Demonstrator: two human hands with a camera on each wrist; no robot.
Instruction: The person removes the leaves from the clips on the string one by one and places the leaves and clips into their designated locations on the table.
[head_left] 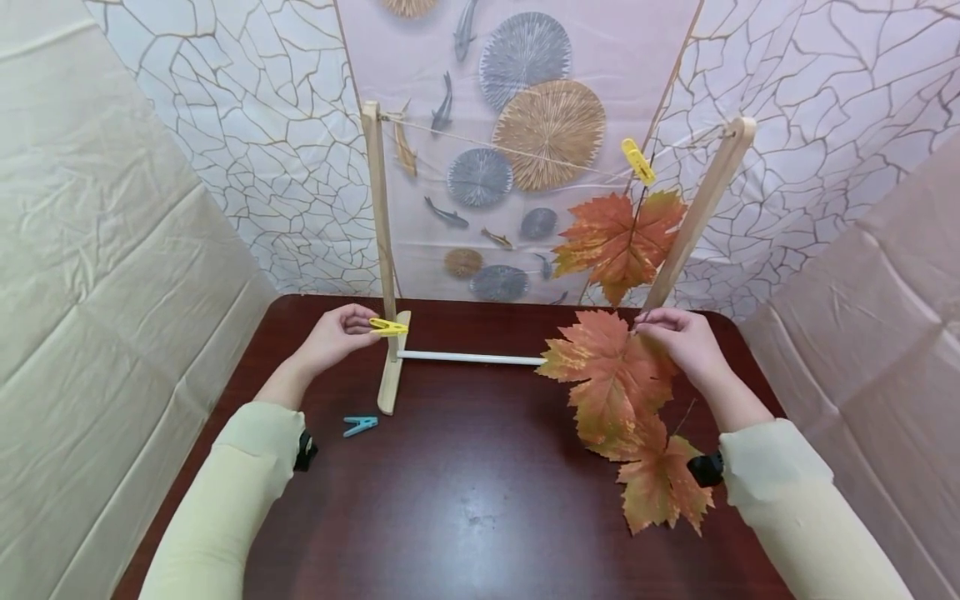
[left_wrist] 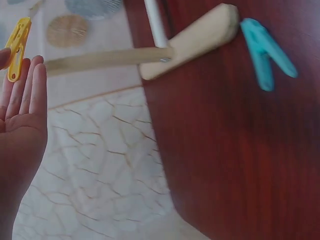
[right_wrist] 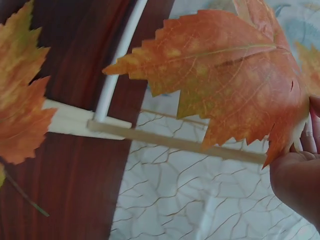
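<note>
My left hand [head_left: 342,335] pinches a yellow clothespin [head_left: 388,327] between thumb and fingers, beside the left post of a wooden stand [head_left: 380,208]. In the left wrist view the yellow clothespin [left_wrist: 19,49] lies along the fingertips. At the right, my right hand [head_left: 686,340] grips an orange maple leaf [head_left: 611,375] near its stem; the leaf hangs down and to the left of the fingers. Another maple leaf [head_left: 622,242] hangs from the stand's string [head_left: 510,152] under a second yellow clothespin [head_left: 638,162]. One more maple leaf [head_left: 663,479] lies on the table, partly covered by the held one.
A blue clothespin [head_left: 361,426] lies on the dark red table [head_left: 450,500] near the left foot of the stand. A white rod [head_left: 472,358] runs low across the stand. Patterned cloth [head_left: 262,150] hangs behind, and plain cloth walls [head_left: 97,333] flank the table.
</note>
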